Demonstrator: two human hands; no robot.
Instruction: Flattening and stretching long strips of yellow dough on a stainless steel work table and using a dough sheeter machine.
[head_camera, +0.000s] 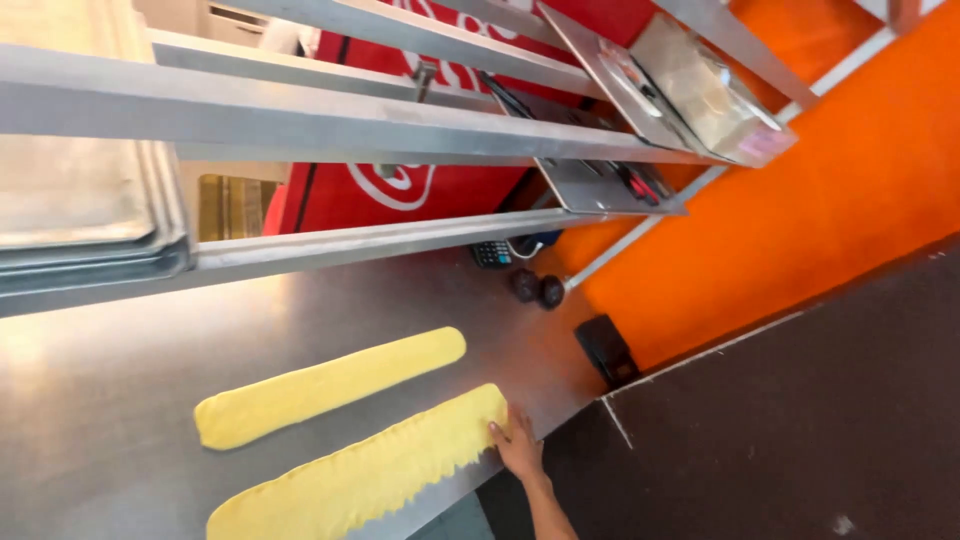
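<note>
Yellow ridged dough strip under one flat, unclenched hand on steel table.

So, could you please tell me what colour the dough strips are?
Both dough strips are yellow, seen in the head view.

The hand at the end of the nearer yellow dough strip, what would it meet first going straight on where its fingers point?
The nearer yellow dough strip; the hand already touches it.

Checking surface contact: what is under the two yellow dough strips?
Both dough strips lie flat on the steel table. The hand touches the nearer strip's end; steel beneath is covered.
</note>
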